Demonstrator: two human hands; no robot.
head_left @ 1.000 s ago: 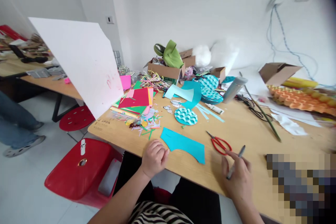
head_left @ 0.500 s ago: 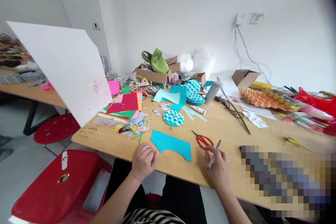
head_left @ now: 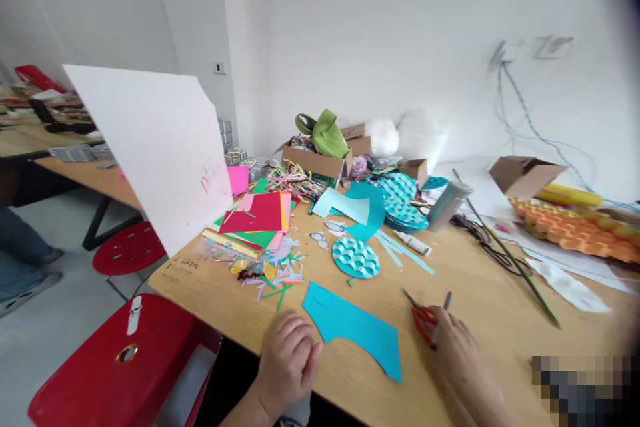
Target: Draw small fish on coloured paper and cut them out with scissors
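My left hand [head_left: 291, 363], curled in a loose fist with nothing showing in it, rests at the table's front edge. Just right of it lies a blue paper piece [head_left: 353, 327] with a curved cut-out along its near side. My right hand [head_left: 457, 340] has a pen [head_left: 448, 300] between its fingers. Its fingertips are at the red handles of the scissors [head_left: 424, 323], partly covering them; whether they grip the scissors I cannot tell. Behind the blue piece is a round blue disc [head_left: 356, 257] with a wavy paper pattern.
Paper scraps [head_left: 280, 277] and stacked coloured sheets [head_left: 255, 213] lie at left by a standing white board [head_left: 160, 153]. Further back are a glue tube [head_left: 416, 243], a grey cylinder [head_left: 449, 205] and a cardboard box [head_left: 315, 161]. A red stool [head_left: 110, 353] stands at left.
The view has turned left and nearer the table. My right hand, still with the pen, has moved onto the scissors' handles. My left hand stays curled at the table edge.
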